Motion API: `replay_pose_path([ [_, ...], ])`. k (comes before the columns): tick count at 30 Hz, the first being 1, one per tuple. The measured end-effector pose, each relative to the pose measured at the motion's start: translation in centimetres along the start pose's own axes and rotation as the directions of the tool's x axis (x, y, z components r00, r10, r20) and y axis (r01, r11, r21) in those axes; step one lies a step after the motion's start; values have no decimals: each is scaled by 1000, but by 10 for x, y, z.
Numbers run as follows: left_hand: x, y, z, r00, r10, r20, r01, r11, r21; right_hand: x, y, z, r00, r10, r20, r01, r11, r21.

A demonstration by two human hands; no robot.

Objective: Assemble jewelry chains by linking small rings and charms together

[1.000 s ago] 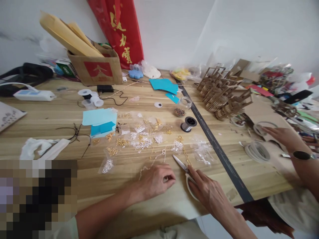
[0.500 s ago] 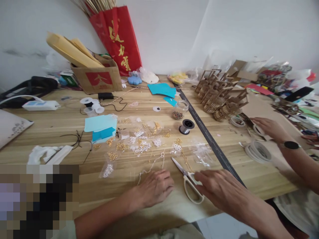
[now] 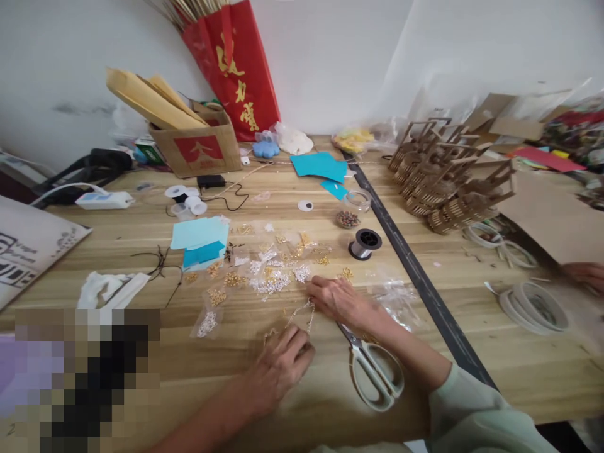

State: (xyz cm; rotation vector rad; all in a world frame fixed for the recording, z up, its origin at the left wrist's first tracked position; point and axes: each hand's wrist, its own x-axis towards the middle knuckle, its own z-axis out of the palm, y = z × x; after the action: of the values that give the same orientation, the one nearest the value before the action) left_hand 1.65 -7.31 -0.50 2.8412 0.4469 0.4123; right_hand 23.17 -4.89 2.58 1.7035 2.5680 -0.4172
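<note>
My left hand (image 3: 283, 365) rests on the wooden table with curled fingers, over the lower part of a thin silver chain (image 3: 295, 311). What its fingertips press on is partly hidden. My right hand (image 3: 340, 305) reaches across the scissors' blades, its fingers pinched together at the upper end of that chain, by a small ring. White-handled scissors (image 3: 375, 374) lie below my right forearm, blade tips covered. Just beyond my hands are silver beads (image 3: 276, 281) and gold findings (image 3: 233, 279) in small clear bags.
A wire spool (image 3: 365, 244) and a jar of beads (image 3: 348, 218) stand behind my right hand. Blue cards (image 3: 201, 234) lie left. Wooden bamboo-like models (image 3: 448, 176) sit at back right, beyond a dark strip (image 3: 415, 270). Another person's hand (image 3: 585, 275) shows at the right edge.
My right hand has left the scissors' handles and moved left and forward to the chain's end. My left hand stays by the chain. The other person's hand has drawn away right; the view has shifted.
</note>
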Motion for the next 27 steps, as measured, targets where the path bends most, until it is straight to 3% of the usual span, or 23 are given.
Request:
replay_pose_path([
  [5,-2,3,8,996,91,-16,-88,987,138,1,2,1,1000,8,18,-8,1000,-3],
  [12,-11,10,5,975,168,-145,-133,966,220,6,5,0,1000,27,14,-27,1000,-13],
  [16,-19,12,7,963,226,-149,-179,944,276,9,7,2,999,51,0,-51,998,30],
  [27,-31,14,0,947,296,-127,-270,944,189,6,9,7,995,43,-87,-31,990,138],
])
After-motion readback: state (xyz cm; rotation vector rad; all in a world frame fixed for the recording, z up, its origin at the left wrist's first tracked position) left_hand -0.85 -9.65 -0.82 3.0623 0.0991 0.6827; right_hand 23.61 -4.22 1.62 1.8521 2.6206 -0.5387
